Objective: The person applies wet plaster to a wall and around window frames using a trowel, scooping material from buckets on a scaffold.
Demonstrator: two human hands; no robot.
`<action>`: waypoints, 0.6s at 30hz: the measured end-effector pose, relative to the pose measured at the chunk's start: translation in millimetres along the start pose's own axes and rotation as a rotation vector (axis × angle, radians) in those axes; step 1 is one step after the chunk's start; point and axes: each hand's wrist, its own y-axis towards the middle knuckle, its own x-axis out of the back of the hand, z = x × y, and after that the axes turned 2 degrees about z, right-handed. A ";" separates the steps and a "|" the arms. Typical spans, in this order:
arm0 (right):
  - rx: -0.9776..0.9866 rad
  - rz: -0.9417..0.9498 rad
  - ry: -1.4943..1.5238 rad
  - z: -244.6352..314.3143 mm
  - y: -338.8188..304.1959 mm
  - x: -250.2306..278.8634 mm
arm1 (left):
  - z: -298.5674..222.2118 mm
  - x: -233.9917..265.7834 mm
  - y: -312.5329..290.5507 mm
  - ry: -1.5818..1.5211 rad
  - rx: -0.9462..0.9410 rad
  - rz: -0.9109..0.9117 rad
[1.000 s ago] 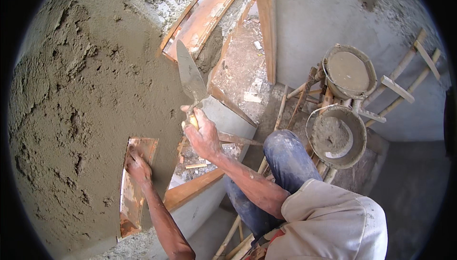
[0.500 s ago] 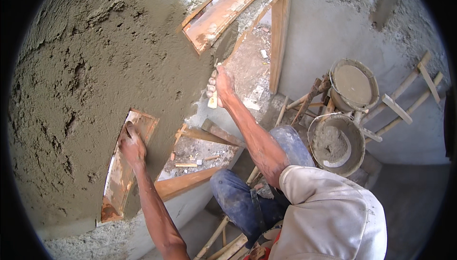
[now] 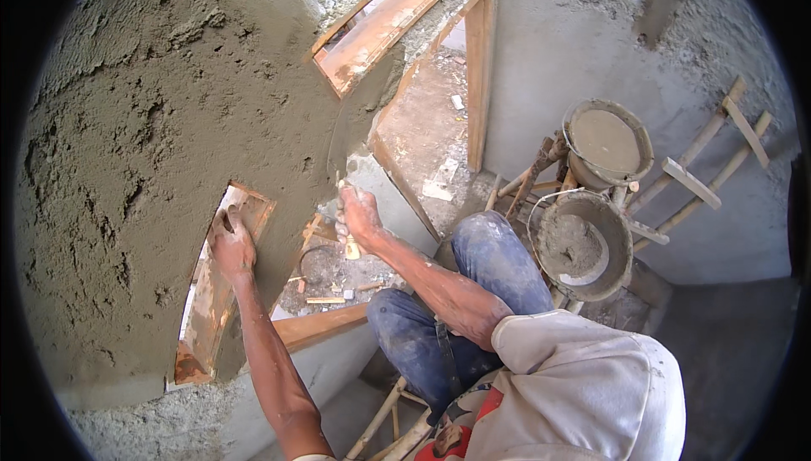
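Observation:
In my right hand (image 3: 359, 214) is a plastering trowel (image 3: 351, 248), gripped by its pale handle. Its grey blade lies along the edge of the wet plaster (image 3: 152, 115), hard to tell apart from it. My left hand (image 3: 232, 246) is closed on a mortar-smeared wooden frame (image 3: 201, 330) set into the plastered wall, the thumb showing and the other fingers partly hidden. Between the two hands runs a strip of plaster beside a window opening (image 3: 338, 277).
Two mortar buckets (image 3: 604, 144) stand at the right on wooden supports, the nearer bucket (image 3: 583, 246) partly filled. A pole ladder (image 3: 701, 153) leans beyond them. Another wooden frame (image 3: 376, 30) and a taller opening's wooden jamb (image 3: 479, 81) are at the top. Poles (image 3: 397, 419) lie below my knees.
My right hand has moved down and left with the trowel, along the plaster edge toward the lower opening. My left hand stays on the wooden frame; the view has shifted slightly.

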 end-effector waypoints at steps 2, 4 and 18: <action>0.016 0.094 0.022 11.5 10.1 22.6 | 11.9 5.5 3.5 0.030 -0.008 -0.043; 0.118 -0.043 -0.014 46.5 56.9 56.5 | 4.5 4.0 5.2 0.020 -0.014 -0.036; 0.534 -0.180 -0.549 -44.7 144.8 106.0 | -18.7 8.2 -3.2 -0.015 0.127 0.037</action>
